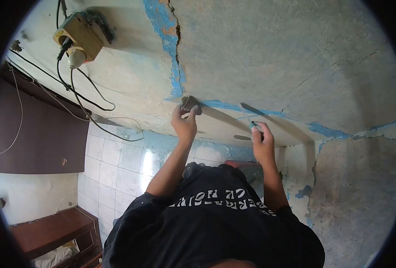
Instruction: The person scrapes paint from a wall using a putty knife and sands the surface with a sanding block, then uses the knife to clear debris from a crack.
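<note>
My left hand is closed around a brownish-grey curved piece that looks like folded sandpaper. It is raised close to the wall, near the lower end of a vertical strip of blue paint. A crack runs along that strip. In my right hand is a scraper with a teal handle and a thin pale blade, its tip toward a horizontal blue strip. The fingers are pinched around the handle, and the tool casts a long shadow on the wall.
A yellowish socket box with a plug and dangling black cables is fixed at upper left. A dark brown panel and a wooden cabinet stand at left. White floor tiles lie below. Blue paint flakes further right.
</note>
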The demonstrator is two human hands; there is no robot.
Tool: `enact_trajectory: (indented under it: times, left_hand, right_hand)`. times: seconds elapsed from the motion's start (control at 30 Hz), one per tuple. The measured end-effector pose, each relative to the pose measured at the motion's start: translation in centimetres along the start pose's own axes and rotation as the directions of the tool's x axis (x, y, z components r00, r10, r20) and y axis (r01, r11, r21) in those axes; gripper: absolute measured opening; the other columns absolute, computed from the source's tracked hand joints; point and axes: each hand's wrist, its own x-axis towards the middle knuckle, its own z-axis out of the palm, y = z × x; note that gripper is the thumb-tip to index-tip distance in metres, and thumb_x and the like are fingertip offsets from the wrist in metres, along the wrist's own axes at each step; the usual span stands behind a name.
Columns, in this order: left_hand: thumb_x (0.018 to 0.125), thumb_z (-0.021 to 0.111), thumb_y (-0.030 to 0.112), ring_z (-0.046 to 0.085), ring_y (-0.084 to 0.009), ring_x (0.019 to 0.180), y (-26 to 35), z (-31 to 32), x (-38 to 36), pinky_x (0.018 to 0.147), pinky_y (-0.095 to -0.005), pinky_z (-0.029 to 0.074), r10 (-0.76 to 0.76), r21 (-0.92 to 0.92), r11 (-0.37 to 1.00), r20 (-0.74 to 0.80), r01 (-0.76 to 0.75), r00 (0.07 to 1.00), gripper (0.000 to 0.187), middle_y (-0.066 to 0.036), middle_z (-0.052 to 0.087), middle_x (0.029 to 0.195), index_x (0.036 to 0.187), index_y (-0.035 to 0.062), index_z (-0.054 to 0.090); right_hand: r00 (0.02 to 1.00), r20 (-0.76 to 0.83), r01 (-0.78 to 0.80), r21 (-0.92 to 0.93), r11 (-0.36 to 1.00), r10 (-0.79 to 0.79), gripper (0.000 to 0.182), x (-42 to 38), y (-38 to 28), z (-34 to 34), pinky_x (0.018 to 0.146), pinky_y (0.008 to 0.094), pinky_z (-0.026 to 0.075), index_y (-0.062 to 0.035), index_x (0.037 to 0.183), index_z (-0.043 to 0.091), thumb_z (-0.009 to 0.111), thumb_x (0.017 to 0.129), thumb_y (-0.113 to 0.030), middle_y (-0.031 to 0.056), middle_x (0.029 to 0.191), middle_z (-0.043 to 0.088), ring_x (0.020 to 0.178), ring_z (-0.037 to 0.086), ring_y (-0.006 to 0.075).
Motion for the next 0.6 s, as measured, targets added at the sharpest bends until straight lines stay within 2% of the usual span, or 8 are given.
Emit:
enact_trajectory:
  times: [0.03,0.1,0.17,0.3,0.37,0.43,0.53,0.6]
  left_hand:
    - [0.087,0.085,0.016,0.073,-0.0237,0.090,0.0,0.0,-0.1,0.082,-0.0355,0.055,0.013,0.004,1.000,0.012,-0.013,1.000,0.044,-0.015,0.074,0.099,0.120,-0.0064,0.067]
    - [0.087,0.085,0.016,0.073,-0.0240,0.090,0.1,0.3,-0.2,0.083,-0.0355,0.054,-0.011,0.005,1.000,0.000,0.011,1.000,0.043,-0.015,0.074,0.099,0.119,-0.0058,0.068]
    - [0.087,0.085,0.016,0.073,-0.0242,0.090,0.1,0.5,-0.4,0.085,-0.0355,0.054,-0.036,0.011,0.999,-0.009,0.036,0.999,0.041,-0.014,0.074,0.099,0.118,-0.0053,0.068]
    - [0.087,0.084,0.015,0.073,-0.0240,0.091,0.0,0.0,-0.2,0.081,-0.0350,0.055,0.013,0.052,0.999,-0.006,-0.012,1.000,0.039,-0.015,0.074,0.099,0.117,-0.0042,0.069]
    - [0.087,0.084,0.015,0.073,-0.0238,0.092,0.3,0.1,-0.1,0.079,-0.0349,0.056,0.022,0.050,0.998,0.012,-0.023,1.000,0.040,-0.015,0.074,0.098,0.118,-0.0048,0.069]
    - [0.087,0.084,0.014,0.073,-0.0237,0.092,1.0,0.3,-0.3,0.075,-0.0343,0.058,-0.031,0.020,0.999,-0.014,0.032,0.999,0.040,-0.016,0.074,0.098,0.118,-0.0058,0.069]
    - [0.086,0.085,0.014,0.073,-0.0240,0.093,0.3,0.0,-0.2,0.074,-0.0343,0.059,-0.012,0.041,0.999,0.008,0.012,1.000,0.042,-0.017,0.074,0.101,0.118,-0.0068,0.068]
    - [0.085,0.086,0.014,0.073,-0.0245,0.093,-0.3,0.0,-0.2,0.074,-0.0344,0.059,-0.017,0.034,0.999,-0.010,0.017,1.000,0.043,-0.018,0.074,0.103,0.119,-0.0071,0.068]
  right_hand:
    - [0.999,-0.013,0.042,-0.056,0.998,-0.043,0.027,0.0,-0.1,0.2,0.059,0.0256,0.038,-0.0022,0.124,0.065,0.061,0.105,-0.021,-0.0041,0.074,0.051,0.066,0.045,0.0060]
    - [0.996,-0.037,0.082,-0.029,0.996,-0.083,0.027,-0.1,0.1,1.4,0.058,0.0264,0.038,-0.0022,0.123,0.065,0.061,0.105,-0.021,-0.0037,0.074,0.052,0.065,0.044,0.0061]
    - [0.998,0.031,-0.046,-0.004,0.999,0.046,0.028,-0.1,0.5,1.3,0.073,0.0329,0.050,-0.0031,0.124,0.065,0.061,0.103,-0.021,0.0096,0.084,0.067,0.073,0.059,0.0181]
    - [0.981,0.090,-0.181,0.110,0.977,0.172,0.029,0.3,0.9,-1.8,0.068,0.0283,0.047,0.0007,0.121,0.065,0.061,0.104,-0.023,0.0023,0.082,0.064,0.073,0.056,0.0099]
    - [0.991,0.093,-0.104,0.035,0.994,0.100,0.029,0.9,-0.1,0.2,0.070,0.0314,0.049,0.0005,0.121,0.066,0.062,0.104,-0.023,0.0056,0.084,0.068,0.075,0.059,0.0131]
    - [0.984,0.116,0.138,-0.035,0.990,-0.133,0.029,1.7,-1.1,3.7,0.071,0.0357,0.051,0.0004,0.121,0.066,0.062,0.104,-0.023,0.0089,0.088,0.072,0.075,0.062,0.0172]
    - [0.982,0.181,0.052,-0.036,0.998,-0.044,0.029,1.7,-2.9,4.9,0.073,0.0385,0.052,-0.0003,0.122,0.066,0.062,0.104,-0.022,0.0131,0.092,0.073,0.077,0.063,0.0205]
    - [0.984,0.082,0.156,-0.001,0.988,-0.156,0.029,1.3,-0.3,3.7,0.072,0.0379,0.052,-0.0008,0.122,0.066,0.063,0.103,-0.022,0.0137,0.090,0.072,0.076,0.063,0.0201]
